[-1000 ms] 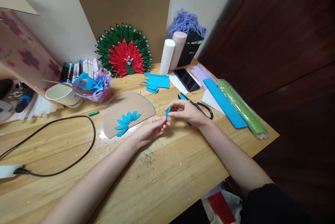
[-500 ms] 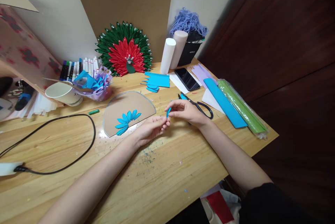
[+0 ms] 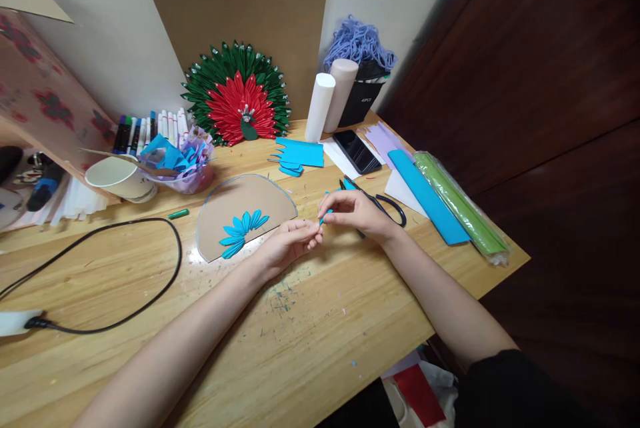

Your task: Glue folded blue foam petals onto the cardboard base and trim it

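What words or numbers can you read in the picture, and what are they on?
"40PCS", in small pale print on the black box at the back; the "40" is a little blurry.
Any print on the markers or the paper cup is too small or blurred to read.
I can't read any other words.

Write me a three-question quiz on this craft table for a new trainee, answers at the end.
1. Multiple choice: what lies on the half-round cardboard?
A: red buttons
B: blue petals
C: a ruler
2. True or false: the phone stands upright against the wall.
3. Fill in: the scissors lie closer to the person's ____ hand.

Key:
1. B.
2. False; the phone lies flat.
3. Right; the scissors are next to the right hand.
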Demonstrator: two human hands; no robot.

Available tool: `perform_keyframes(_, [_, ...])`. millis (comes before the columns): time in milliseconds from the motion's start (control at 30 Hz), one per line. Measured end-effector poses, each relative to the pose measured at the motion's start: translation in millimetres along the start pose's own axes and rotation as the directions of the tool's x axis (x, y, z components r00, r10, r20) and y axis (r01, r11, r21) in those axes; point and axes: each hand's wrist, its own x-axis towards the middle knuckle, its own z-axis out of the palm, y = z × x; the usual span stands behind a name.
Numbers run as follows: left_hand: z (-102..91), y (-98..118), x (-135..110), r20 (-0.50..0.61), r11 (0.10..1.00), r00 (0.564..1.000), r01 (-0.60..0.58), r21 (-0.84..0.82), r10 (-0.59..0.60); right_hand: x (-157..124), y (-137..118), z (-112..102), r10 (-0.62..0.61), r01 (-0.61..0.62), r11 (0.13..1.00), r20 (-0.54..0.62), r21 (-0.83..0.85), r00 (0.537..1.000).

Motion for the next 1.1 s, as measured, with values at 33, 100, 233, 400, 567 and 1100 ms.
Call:
perform_keyframes(33, [0.5,0.4,-0.2,-0.013,1.0,1.0,-0.014,0.02,0.014,0.2,0.1,0.4,0.013,-0.013,1.0,-0.02,-0.003,1.0])
perform_keyframes(100, [2.0,2.1,-0.3,-0.053,0.995,0.997,-0.048,0.082,0.052,0.5,0.8,0.6,0.049,-0.05,0.999,-0.053,-0.003,0.997])
perform_keyframes(233, [6.9,7.1,0.1,-0.134,0.934,0.978,-0.108,0.342,0.162,1.1,3.2,-1.3,0.107,-0.11,0.994,-0.101,-0.02,0.989])
perform_keyframes(400, [12.2,7.5,-2.9,-0.151,0.717,0.915,-0.182,0.673,0.374,2.0,5.2,-2.1,0.133,-0.139,0.99,-0.13,-0.036,0.983])
perform_keyframes(567, [10.1,2.5,-9.4,-0.061,0.417,0.783,-0.262,0.87,0.619,5.1,9.0,2.5,0.152,-0.164,0.986,-0.201,-0.041,0.968])
perform_keyframes(1100, [-5.3,-3.2,-2.7,0.301,-0.299,0.621,-0.11,0.948,0.724,7.4,15.3,9.2,0.187,-0.181,0.982,-0.251,0.047,0.95])
